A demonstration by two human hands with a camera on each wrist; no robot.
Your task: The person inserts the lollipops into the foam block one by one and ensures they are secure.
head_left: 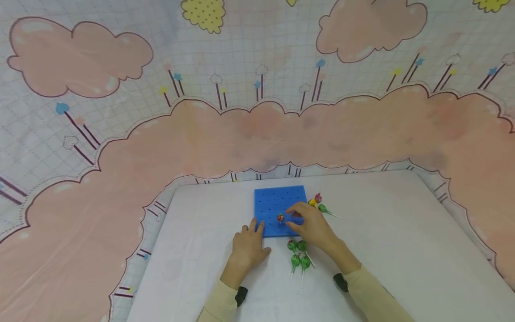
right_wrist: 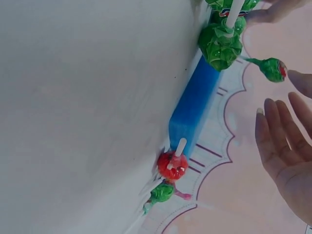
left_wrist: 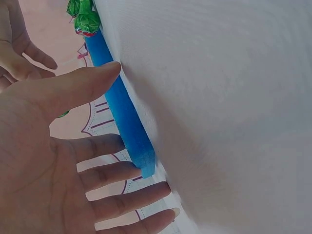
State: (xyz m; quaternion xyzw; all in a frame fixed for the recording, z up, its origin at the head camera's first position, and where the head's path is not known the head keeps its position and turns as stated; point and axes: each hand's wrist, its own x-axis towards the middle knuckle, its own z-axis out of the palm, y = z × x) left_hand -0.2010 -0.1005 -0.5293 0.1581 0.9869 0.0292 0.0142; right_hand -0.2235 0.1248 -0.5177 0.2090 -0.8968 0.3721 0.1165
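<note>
A blue foam board (head_left: 265, 197) with rows of small holes lies on the white table. One lollipop (head_left: 280, 218) in a green and red wrapper stands upright in its front part; the right wrist view shows the same lollipop (right_wrist: 273, 69) above the board. My right hand (head_left: 315, 226) hovers beside it, thumb and fingers spread apart, nothing held between them. With fingers extended, my left hand (head_left: 247, 247) rests at the board's front left corner. Several green-wrapped lollipops (head_left: 295, 260) lie in front of the board, between my wrists.
Past the board's right edge lie a pink-red lollipop (head_left: 318, 197), a yellow one (head_left: 312, 203) and a green one (head_left: 323, 208) with its stick pointing right. A cloud-patterned cloth (head_left: 281, 134) hangs behind the white table (head_left: 201, 223).
</note>
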